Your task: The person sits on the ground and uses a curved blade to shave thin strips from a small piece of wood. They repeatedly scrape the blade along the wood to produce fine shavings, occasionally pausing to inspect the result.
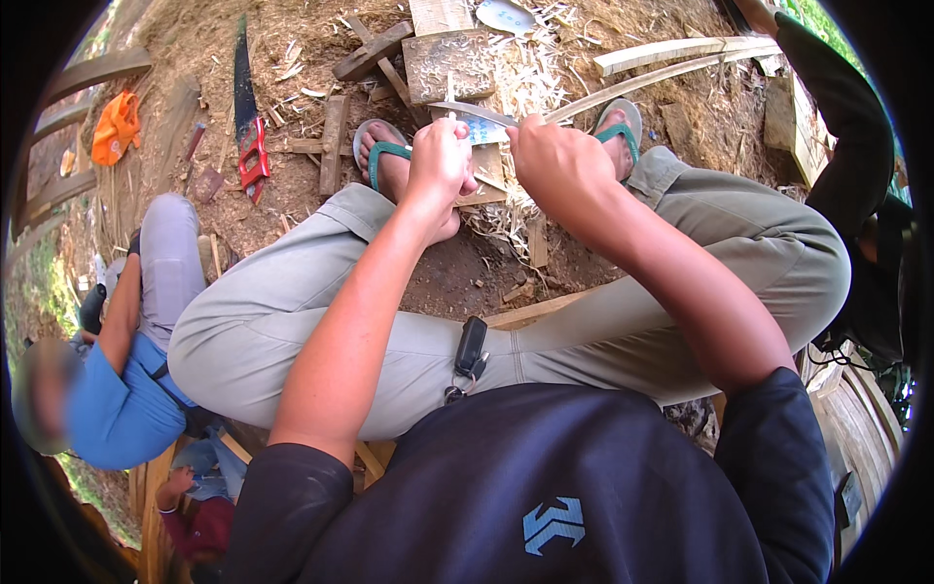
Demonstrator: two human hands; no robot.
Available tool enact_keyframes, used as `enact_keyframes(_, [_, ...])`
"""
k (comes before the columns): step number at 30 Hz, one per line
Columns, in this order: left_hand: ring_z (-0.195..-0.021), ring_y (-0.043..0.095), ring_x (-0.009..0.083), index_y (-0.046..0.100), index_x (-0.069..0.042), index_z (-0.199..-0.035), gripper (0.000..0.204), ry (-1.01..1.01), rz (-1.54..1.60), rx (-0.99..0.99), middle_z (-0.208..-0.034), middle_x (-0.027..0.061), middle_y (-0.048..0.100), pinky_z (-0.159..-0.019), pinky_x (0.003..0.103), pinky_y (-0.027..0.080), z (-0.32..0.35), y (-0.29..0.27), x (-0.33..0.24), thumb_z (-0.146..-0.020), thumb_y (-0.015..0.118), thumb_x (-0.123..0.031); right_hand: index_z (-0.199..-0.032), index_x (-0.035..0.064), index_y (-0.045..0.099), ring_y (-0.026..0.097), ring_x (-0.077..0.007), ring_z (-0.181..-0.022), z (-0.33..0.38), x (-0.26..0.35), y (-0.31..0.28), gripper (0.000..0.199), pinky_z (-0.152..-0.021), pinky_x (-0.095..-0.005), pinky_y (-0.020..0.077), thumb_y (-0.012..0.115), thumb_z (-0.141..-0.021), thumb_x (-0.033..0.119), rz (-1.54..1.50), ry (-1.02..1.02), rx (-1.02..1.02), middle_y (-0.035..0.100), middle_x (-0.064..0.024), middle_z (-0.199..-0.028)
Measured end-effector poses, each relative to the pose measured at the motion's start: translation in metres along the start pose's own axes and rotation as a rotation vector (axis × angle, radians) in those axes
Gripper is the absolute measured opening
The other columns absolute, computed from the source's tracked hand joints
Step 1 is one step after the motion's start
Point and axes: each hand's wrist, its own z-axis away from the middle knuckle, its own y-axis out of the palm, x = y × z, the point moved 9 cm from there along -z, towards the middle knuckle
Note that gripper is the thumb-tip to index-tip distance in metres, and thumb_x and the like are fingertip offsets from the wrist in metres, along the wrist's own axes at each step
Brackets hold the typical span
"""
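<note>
View: the head camera looks down past your black shirt, your knees spread wide with the work between your feet.
Right hand: at 1 o'clock, your right hand (564, 161) is closed in a fist about the knife's hilt end, hiding the handle; a full wrap like this probably steadies the blade.
Knife: its bare blade (465, 108) points to 9 o'clock from that fist, lying across in front of your left fingers.
Left hand: just short of 12 o'clock, your left hand (438, 165) is curled, seemingly pinching a slender pale stick (450, 116), likely to hold it firm against the edge; exactly how the fingers close on it you cannot tell from here.
Stick: at 12 o'clock, it meets or passes by the blade; contact is too small to judge.
Wooden block: also at 12 o'clock, a worn wooden block (438, 63) lies beyond the blade, perhaps as a firm rest.
Sandals: your green-strapped sandals, left (391, 149) at 11 and right (631, 148) between 1 and 2, flank the work, presumably for a stable seat.
Shavings: pale curls (530, 83) litter the ground near 12 o'clock.
Handsaw: the red-handled handsaw (254, 161) lies at 10 o'clock, set aside from your hands.
Co-worker: a person in a blue shirt (136, 399) sits at 8 o'clock, well apart.
</note>
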Motion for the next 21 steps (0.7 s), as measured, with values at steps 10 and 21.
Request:
enact_keyframes(10, [-0.036,0.034,0.0115,0.046,-0.011,-0.081,0.021,-0.011,-0.013,-0.003,-0.048,-0.0015,0.034,-0.036,0.027,0.025,0.001,0.002,-0.002,-0.097,0.037,-0.022,-0.083,0.0036,0.062,0.072,-0.0227,-0.067,-0.016,0.002,0.006,0.035,-0.052,-0.0315,0.056,0.042,-0.103,0.024,0.125,-0.199,-0.044,0.068,-0.01,-0.071])
enact_keyframes(21, [-0.036,0.033,0.0131,0.045,-0.008,-0.082,0.022,0.014,0.021,-0.009,-0.049,0.0003,0.035,-0.035,0.029,0.026,0.001,0.001,-0.002,-0.096,0.036,-0.022,-0.079,0.0031,0.057,0.069,-0.025,-0.056,0.008,0.005,-0.013,0.038,-0.045,-0.035,0.0538,0.042,-0.102,0.028,0.015,-0.048,-0.023,0.065,-0.0106,-0.06])
